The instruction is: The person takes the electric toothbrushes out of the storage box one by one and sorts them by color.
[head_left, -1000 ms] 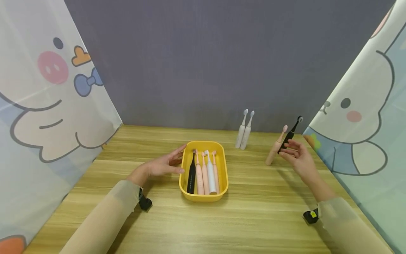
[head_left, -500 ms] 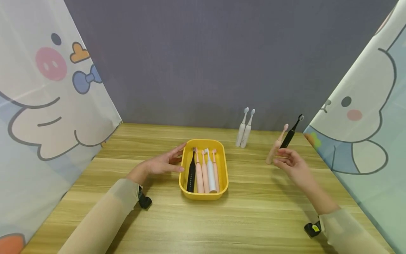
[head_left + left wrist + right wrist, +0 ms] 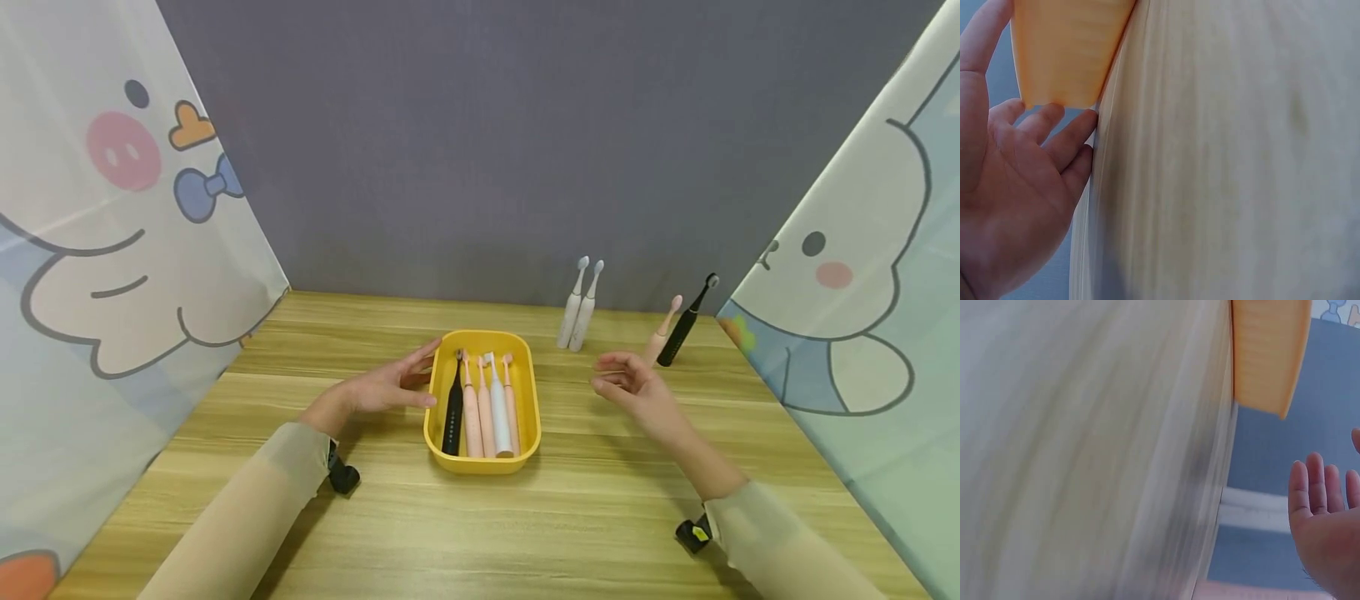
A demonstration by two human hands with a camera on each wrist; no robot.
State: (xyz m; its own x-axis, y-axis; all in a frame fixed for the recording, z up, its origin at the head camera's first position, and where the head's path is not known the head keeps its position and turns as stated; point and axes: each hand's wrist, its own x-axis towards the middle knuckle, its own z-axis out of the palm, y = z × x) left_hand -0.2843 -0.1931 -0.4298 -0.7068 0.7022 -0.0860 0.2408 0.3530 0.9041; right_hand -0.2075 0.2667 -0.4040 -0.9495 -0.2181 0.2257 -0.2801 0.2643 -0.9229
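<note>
My left hand (image 3: pixel 384 388) rests with thumb and fingertips against the left side of a yellow basket (image 3: pixel 533 392). In the left wrist view its fingers touch the basket's wall (image 3: pixel 1066 56). Lying side by side inside are a black electric toothbrush (image 3: pixel 453 417), a white one (image 3: pixel 500 417) and several pink ones (image 3: pixel 472 421). My right hand (image 3: pixel 643 398) holds nothing, fingers loosely bent, above the table right of the basket. Just behind it stands a pink electric toothbrush (image 3: pixel 657 343), its lower part hidden by the hand, beside a black one (image 3: pixel 678 337).
Two white electric toothbrushes (image 3: pixel 575 321) stand upright together behind the basket's right side. A grey panel (image 3: pixel 450 167) rises along the wooden table's (image 3: pixel 465 533) back edge. Cartoon-printed cloths (image 3: pixel 97 250) flank the table on both sides.
My right hand has left the standing black and pink toothbrushes and moved left, toward the basket. Both toothbrushes still stand upright. The left hand stays against the basket.
</note>
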